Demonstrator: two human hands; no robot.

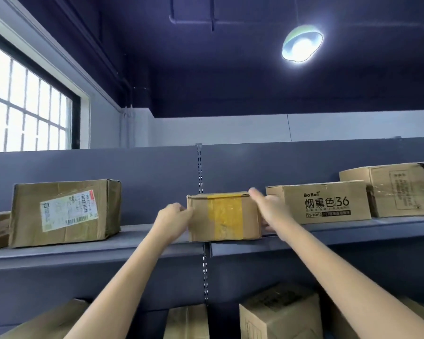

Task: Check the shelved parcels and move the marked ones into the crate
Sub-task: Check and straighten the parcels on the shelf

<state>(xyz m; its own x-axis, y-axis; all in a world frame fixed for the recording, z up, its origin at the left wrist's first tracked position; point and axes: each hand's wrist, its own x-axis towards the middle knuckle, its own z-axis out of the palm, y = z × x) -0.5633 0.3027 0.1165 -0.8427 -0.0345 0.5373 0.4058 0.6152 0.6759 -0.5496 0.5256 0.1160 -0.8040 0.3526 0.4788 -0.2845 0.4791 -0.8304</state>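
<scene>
A small cardboard parcel (224, 216) with a strip of yellow tape down its front stands on the upper grey shelf (132, 243), at the seam between two boards. My left hand (173, 220) presses on its left side. My right hand (267, 211) holds its right side, fingers reaching over the top rear corner and thumb low at the bottom edge. Both arms stretch upward. No crate is in view.
On the same shelf sit a large taped parcel (64, 212) with a white label at left, a printed "36" box (321, 203) right beside my right hand, and a further box (394, 189) behind it. Several boxes (279, 314) fill the shelf below. A ceiling lamp (301, 44) hangs overhead.
</scene>
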